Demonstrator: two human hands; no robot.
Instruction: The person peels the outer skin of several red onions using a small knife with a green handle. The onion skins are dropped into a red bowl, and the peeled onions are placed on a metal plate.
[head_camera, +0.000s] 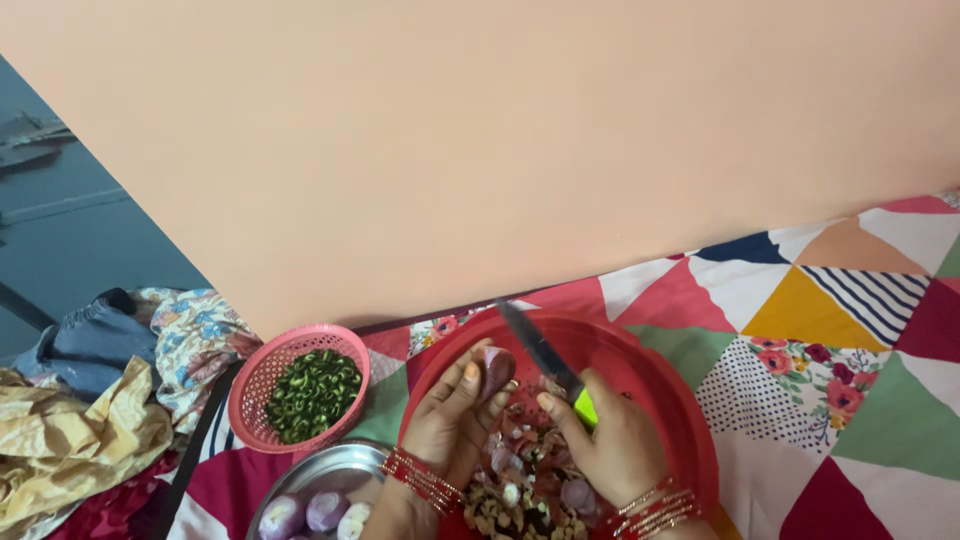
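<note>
Over the red basin (660, 400), the left hand (452, 420) is clamped on a peeled onion (494, 368), fingers wrapped around it. Just right of it, the right hand (612, 445) grips a knife (545, 357), blade angled up-left beside the onion. Onion peelings (525, 480) lie between and below both hands.

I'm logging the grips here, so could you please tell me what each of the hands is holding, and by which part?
The left hand holds a small onion by its sides in the fingertips. The right hand grips a knife by its green handle.
</note>
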